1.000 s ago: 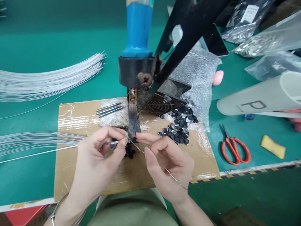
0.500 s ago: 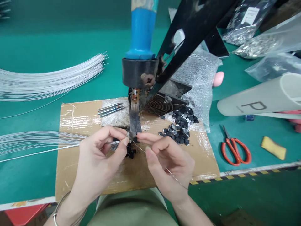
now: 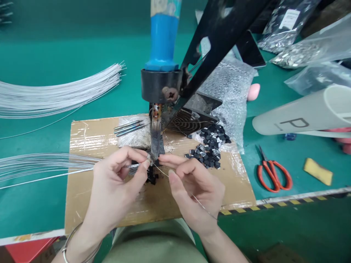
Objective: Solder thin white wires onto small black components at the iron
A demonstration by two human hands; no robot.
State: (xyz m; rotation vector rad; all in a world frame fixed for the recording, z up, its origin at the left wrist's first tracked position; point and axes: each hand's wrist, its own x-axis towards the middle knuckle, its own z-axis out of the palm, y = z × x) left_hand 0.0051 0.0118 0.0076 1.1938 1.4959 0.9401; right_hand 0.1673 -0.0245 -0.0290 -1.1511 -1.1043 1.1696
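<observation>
My left hand [image 3: 117, 188] pinches the end of a white cable [image 3: 52, 179] between thumb and fingers, right at the tip of a soldering iron [image 3: 155, 140]. What small part sits at the cable's end is too hidden to make out. From the right, my right hand [image 3: 199, 193] is closed on a thin solder wire [image 3: 203, 207], whose end reaches the iron's tip. Its index finger stretches close to that tip. The iron hangs upright in a black bracket [image 3: 161, 86], blue handle on top. Small black pieces [image 3: 151, 176] lie beneath the hands.
A cardboard sheet [image 3: 90, 204] covers the bench under the work. Small black connectors [image 3: 208, 153] are heaped right of the iron. Red-handled scissors [image 3: 274, 173], a yellow sponge [image 3: 318, 171] and a white cup [image 3: 290, 113] lie farther right. White cable bundles [image 3: 60, 96] lie left.
The iron's handle and bracket have shifted slightly left in view. My right hand has edged a little left; my left hand keeps its pinch almost unmoved.
</observation>
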